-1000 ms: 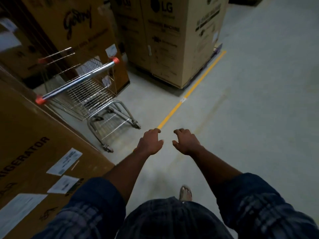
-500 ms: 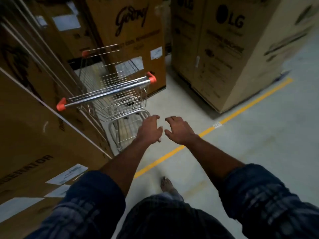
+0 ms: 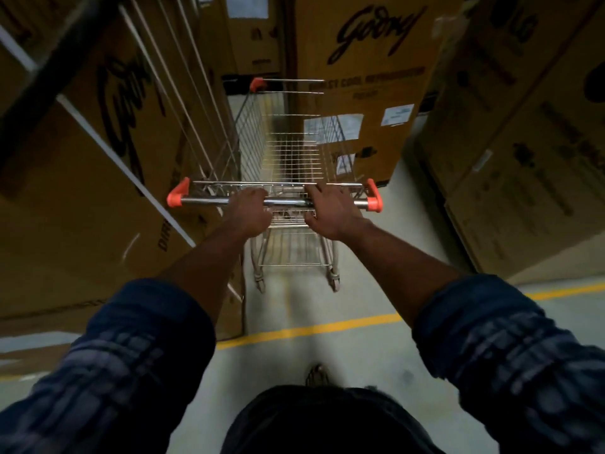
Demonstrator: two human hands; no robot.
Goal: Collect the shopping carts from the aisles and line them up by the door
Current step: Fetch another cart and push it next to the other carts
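Note:
A wire shopping cart [image 3: 288, 149] with orange corner caps stands straight ahead in a narrow gap between tall cardboard boxes. Its chrome handle bar [image 3: 284, 201] runs across the middle of the view. My left hand [image 3: 250, 213] is closed over the bar left of centre. My right hand [image 3: 330, 211] is closed over it right of centre. The basket is empty. The two rear wheels [image 3: 334, 280] rest on the grey floor.
Tall Godrej refrigerator boxes [image 3: 98, 178] wall the left side, and another Godrej box [image 3: 360, 93] stands just right of the cart. LG boxes [image 3: 530, 158] fill the far right. A yellow floor line [image 3: 311, 329] crosses behind the cart. My foot [image 3: 316, 375] shows below.
I have turned to face the cart and stepped up to it. Both hands, held out free before, have reached forward and closed on the handle bar.

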